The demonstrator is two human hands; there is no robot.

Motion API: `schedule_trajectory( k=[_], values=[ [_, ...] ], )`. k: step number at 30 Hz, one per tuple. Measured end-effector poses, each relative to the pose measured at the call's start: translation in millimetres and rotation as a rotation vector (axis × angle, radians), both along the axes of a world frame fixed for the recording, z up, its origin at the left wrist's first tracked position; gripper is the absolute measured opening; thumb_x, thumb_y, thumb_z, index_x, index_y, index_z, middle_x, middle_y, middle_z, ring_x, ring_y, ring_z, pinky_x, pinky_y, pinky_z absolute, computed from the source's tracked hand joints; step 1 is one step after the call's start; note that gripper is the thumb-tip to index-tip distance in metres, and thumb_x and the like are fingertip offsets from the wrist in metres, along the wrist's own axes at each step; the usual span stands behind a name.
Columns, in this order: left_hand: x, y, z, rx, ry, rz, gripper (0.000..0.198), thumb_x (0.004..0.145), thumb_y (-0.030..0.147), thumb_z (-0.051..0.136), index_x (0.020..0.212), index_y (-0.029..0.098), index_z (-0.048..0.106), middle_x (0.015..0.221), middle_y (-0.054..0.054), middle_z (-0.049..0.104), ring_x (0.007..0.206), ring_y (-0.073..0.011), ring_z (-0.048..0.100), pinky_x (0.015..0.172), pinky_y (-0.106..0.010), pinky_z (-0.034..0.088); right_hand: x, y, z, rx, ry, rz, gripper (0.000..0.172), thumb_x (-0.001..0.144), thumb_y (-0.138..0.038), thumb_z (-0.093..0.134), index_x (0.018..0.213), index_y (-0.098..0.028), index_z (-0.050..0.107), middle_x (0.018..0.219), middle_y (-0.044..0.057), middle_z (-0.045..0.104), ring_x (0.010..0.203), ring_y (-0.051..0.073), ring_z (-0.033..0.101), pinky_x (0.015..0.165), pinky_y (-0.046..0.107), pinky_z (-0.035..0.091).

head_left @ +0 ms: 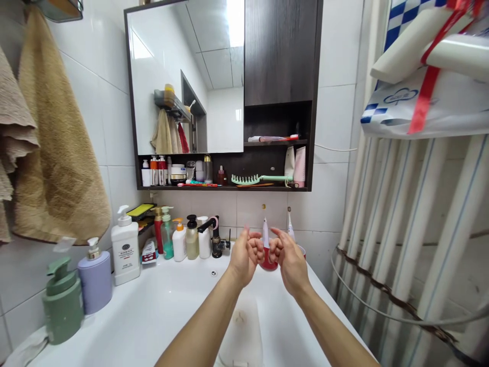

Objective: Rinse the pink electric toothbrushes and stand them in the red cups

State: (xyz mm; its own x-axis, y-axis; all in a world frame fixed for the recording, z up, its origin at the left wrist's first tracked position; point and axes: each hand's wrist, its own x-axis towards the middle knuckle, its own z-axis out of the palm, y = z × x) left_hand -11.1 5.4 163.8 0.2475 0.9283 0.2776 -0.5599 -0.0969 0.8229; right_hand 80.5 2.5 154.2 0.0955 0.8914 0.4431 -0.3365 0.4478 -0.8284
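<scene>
My left hand [246, 257] and my right hand [291, 259] are raised over the white sink basin [153, 316], palms facing each other with a small gap between them. The fingers of both curl loosely, and nothing is in either hand. Seen through the gap, an electric toothbrush [266, 232] stands upright behind the hands, beside a red base or cup [269, 261] that the fingers partly cover. A second electric toothbrush [291, 224] rises behind my right hand, its lower part hidden. Left of my left hand is the black faucet [216, 237].
Several pump bottles line the back rim, including a white bottle [125, 250]. A purple dispenser [94, 278] and a green dispenser [63, 300] stand at left. Above hangs a mirror cabinet [281, 51] with a green hairbrush [246, 179]. White radiator pipes [416, 214] are at right.
</scene>
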Motion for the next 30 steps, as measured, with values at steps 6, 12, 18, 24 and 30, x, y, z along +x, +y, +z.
schedule_trajectory(
  k=[6,12,18,24,30],
  values=[
    [3,8,0.9,-0.106,0.136,-0.11,0.058,0.059,0.065,0.009,0.037,0.016,0.031,0.025,0.005,0.025,0.022,-0.0022,0.018,0.032,-0.017,0.006,-4,9,-4.1,-0.051,-0.113,0.018,0.047,0.067,-0.051,0.022,0.036,-0.017,0.03,0.031,-0.006,0.027,0.028,0.004,0.025,0.031,0.018,0.021],
    [9,20,-30.2,-0.219,0.23,-0.073,0.057,0.058,0.066,0.011,0.037,0.016,0.029,0.025,0.005,0.027,0.023,-0.0019,0.019,0.032,-0.017,0.006,23,53,-29.5,-0.086,-0.707,-0.419,0.044,0.067,-0.049,0.019,0.037,-0.019,0.03,0.034,-0.003,0.033,0.035,0.009,0.037,0.039,0.022,0.03],
    [3,17,-91.5,-0.415,0.399,0.005,0.049,0.055,0.063,0.029,0.046,0.015,0.035,0.033,0.007,0.031,0.028,-0.0012,0.025,0.035,-0.016,0.011,85,100,-64.8,-0.269,-1.049,-0.818,0.021,0.052,-0.034,0.05,0.067,-0.019,0.054,0.085,0.011,0.049,0.078,0.025,0.046,0.06,0.035,0.033],
    [-8,8,-113.8,-0.336,0.471,0.019,0.044,0.055,0.057,0.036,0.058,0.014,0.042,0.041,0.006,0.038,0.032,-0.0022,0.031,0.037,-0.017,0.017,99,82,-85.6,-0.295,-1.225,-0.749,0.019,0.058,-0.032,0.044,0.065,-0.018,0.055,0.074,0.009,0.048,0.068,0.021,0.048,0.054,0.031,0.034],
    [-20,15,-112.9,-0.256,0.556,0.193,0.026,0.061,0.041,0.039,0.061,0.014,0.041,0.053,0.003,0.044,0.043,-0.0041,0.04,0.041,-0.017,0.024,84,29,-92.9,-0.144,-1.36,-0.623,0.019,0.06,-0.035,0.042,0.057,-0.019,0.051,0.089,0.009,0.044,0.071,0.02,0.048,0.057,0.03,0.036]
  ],
)
